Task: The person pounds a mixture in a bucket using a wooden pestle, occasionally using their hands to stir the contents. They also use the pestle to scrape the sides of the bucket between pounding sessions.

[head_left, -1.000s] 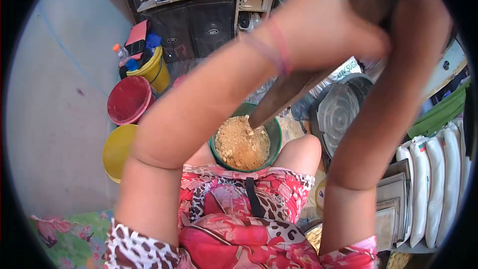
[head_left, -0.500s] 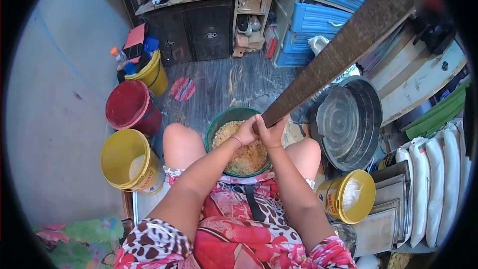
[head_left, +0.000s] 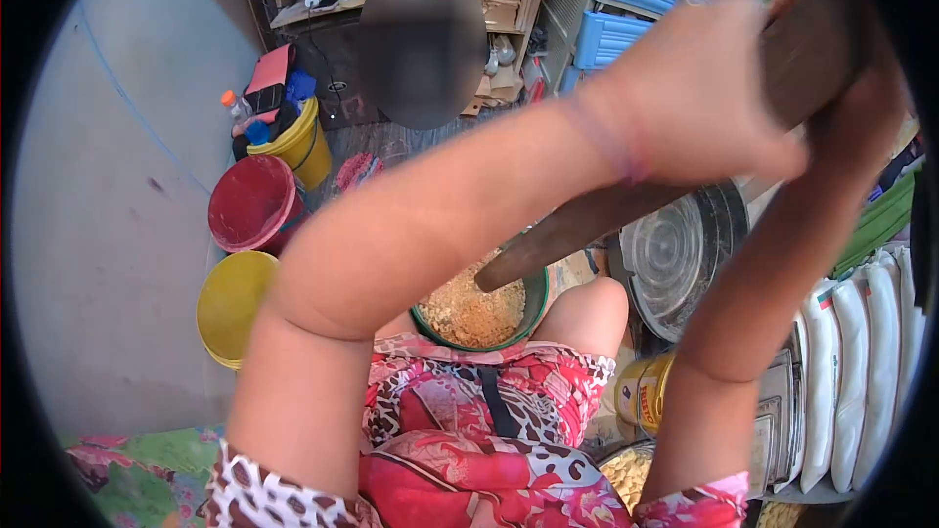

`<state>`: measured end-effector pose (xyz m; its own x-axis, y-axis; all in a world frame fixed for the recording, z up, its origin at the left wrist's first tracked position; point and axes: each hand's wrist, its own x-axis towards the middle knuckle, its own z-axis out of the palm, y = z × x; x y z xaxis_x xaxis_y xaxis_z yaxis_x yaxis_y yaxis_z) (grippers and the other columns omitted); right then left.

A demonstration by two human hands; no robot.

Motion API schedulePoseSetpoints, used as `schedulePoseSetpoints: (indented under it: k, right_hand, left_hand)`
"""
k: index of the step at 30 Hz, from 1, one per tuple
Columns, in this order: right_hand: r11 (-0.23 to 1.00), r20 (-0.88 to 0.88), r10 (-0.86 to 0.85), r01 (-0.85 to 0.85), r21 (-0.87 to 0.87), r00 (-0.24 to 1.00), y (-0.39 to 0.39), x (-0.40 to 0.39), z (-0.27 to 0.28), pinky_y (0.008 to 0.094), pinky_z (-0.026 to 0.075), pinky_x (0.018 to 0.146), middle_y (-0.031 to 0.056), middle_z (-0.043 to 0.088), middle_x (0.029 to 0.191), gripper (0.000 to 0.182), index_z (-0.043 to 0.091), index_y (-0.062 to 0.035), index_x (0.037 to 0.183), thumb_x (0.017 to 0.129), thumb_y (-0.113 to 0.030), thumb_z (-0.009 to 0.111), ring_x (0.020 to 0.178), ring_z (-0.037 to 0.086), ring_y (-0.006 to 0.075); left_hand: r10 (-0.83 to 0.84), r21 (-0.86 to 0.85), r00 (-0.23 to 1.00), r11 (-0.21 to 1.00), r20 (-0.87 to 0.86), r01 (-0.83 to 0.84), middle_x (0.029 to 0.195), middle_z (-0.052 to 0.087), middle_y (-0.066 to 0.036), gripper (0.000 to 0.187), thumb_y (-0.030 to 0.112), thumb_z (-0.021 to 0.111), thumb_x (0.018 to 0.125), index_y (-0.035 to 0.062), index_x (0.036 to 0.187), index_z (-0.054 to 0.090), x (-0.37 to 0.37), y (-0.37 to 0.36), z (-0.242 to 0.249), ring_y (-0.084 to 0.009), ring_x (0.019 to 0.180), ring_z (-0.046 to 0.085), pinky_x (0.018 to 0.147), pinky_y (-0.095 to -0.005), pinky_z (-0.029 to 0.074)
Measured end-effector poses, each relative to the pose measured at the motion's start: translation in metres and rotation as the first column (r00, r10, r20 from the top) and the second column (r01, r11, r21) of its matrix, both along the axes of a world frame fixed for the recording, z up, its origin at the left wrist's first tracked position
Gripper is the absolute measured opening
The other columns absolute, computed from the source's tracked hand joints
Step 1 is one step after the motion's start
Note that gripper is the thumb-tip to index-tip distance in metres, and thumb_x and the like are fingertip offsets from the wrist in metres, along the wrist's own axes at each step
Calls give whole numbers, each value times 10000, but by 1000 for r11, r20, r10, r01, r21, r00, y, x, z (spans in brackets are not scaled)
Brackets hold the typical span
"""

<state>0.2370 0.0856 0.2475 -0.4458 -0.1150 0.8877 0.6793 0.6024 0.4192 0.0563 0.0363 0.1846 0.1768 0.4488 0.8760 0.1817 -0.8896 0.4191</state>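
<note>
Upper right down to the middle, one chunky dark wooden beam (head_left: 577, 233), low end at the tan crumbly stuff (head_left: 476, 311) in a green tub (head_left: 536, 311) just below centre, left hand (head_left: 699, 93) wrapped round the beam up top, right hand (head_left: 869, 103) against it, too blurry to tell its grip.

no txt fully legible.
yellow tub (head_left: 642, 393) near the r arm (head_left: 722, 332) has a printed label, dark/red letters running sideways up its side; too small + partly covered, can't make out the word.
dark cabinet (head_left: 344, 98) at back has a small pale oval badge, prob. a brand mark, too tiny to read.
one of the white packs (head_left: 824, 381) at r side has a small red & green printed mark nr its top, no letters or nos. legible on it.
</note>
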Motion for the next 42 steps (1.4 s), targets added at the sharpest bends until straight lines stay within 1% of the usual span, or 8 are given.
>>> schedulePoseSetpoints:
  k: [8, 13, 25, 29, 33, 35, 38, 42]
  right_hand:
    - [505, -805, 283, -794, -338, 522, 41, -48, -50, 377, 484, 718, 196, 604, 1031, 299, 514, 38, 1080, 844, -140, 562, 868, 622, 265]
    - [300, -841, 47, -810, -503, 539, 9, -137, -379, 374, 293, 1006, 145, 358, 1266, 842, 224, 10, 1341, 722, -188, 759, 1184, 370, 250]
    - [216, -857, 301, -906, -365, 417, -14, -103, -271, 323, 496, 694, 111, 496, 961, 803, 135, -94, 1301, 739, -106, 708, 780, 564, 176]
    - [761, -688, 373, -630, -157, 622, -9, -73, -100, 383, 417, 870, 135, 479, 1161, 640, 418, 28, 1235, 782, -331, 693, 1070, 491, 240]
    - [-4, -602, 694, -835, -551, 394, 21, -2, 12, 299, 500, 693, 109, 613, 915, 299, 566, 32, 1014, 898, -241, 528, 806, 619, 210]
    - [565, -303, 568, -630, -532, 765, 26, -4, 2, 319, 473, 744, 108, 601, 953, 270, 567, 8, 1048, 887, -206, 535, 854, 590, 206]
    - [992, 7, -39, 40, -123, 999, 33, -15, -31, 348, 431, 820, 107, 582, 1012, 263, 569, -28, 1099, 870, -155, 546, 926, 546, 199]
    - [515, -584, 0, -500, -696, 812, 8, -115, -376, 366, 303, 1006, 156, 355, 1301, 977, 141, 34, 1391, 679, -227, 757, 1178, 380, 262]
  left_hand:
    - [111, -132, 993, 984, -38, -115, 1007, 623, -236, 674, 258, 740, 543, -55, 1105, 540, -8, 23, -24, -306, 939, 628, 810, -338, 497]
    - [110, -759, 980, 648, 168, 57, 1164, 583, -103, 705, 147, 778, 642, 40, 1265, 465, -52, 47, -382, -181, 1062, 549, 916, -317, 429]
    - [6, -596, 999, 803, 39, 18, 1012, 622, -100, 579, 160, 782, 606, 28, 1117, 543, -35, 24, -266, -170, 953, 586, 834, -328, 464]
    - [-105, -366, 994, 924, 25, 107, 1002, 634, -100, 586, 200, 776, 623, 8, 1125, 543, -16, 14, -102, -129, 898, 588, 798, -309, 480]
    - [-20, -50, 998, 998, 55, 23, 840, 636, -138, 445, 187, 697, 649, -44, 1007, 566, -2, -14, 7, -189, 743, 614, 686, -322, 498]
    - [-94, 189, 964, 981, 250, 47, 757, 631, -156, 302, 111, 624, 722, -85, 944, 566, 0, -10, 5, -233, 667, 627, 636, -333, 508]
    - [61, -217, 997, 975, 54, -48, 1004, 630, -147, 643, 256, 758, 566, 2, 1116, 542, -13, 11, -52, -219, 883, 613, 777, -352, 477]
    - [12, -668, 962, 722, 272, 180, 1153, 591, -102, 583, 5, 664, 711, 56, 1261, 475, -39, 14, -344, -189, 1063, 558, 917, -325, 437]
